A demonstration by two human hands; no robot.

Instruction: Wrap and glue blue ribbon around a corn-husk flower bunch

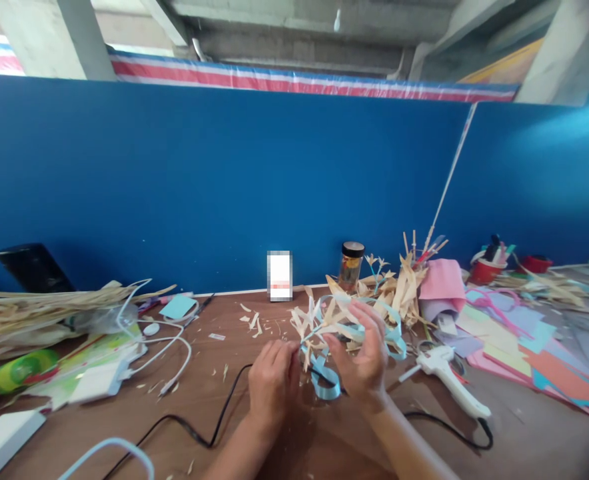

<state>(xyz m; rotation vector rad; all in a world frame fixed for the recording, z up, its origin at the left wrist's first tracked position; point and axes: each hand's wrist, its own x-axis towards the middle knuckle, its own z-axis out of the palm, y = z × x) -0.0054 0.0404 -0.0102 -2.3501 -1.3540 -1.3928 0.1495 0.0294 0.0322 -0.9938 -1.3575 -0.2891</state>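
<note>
My left hand [273, 377] is closed at the near end of a flower [305, 327] made of pale dried husk strips, with its stem between the fingertips. Light blue ribbon [328, 387] curls on the table just below the flower. My right hand [364, 353] is to the right of the petals, thumb and fingers spread apart; its thumb tip is near a petal, and I cannot tell whether it touches. More loose husk pieces [409, 293] are heaped behind the right hand.
A white glue gun [449, 380] lies right of my right hand, its black cable on the table. Coloured paper sheets [539, 353] spread at the far right. A lidded jar [351, 265] stands by the blue partition [224, 180]. White cables [179, 343] and husk bundles [64, 313] are at left.
</note>
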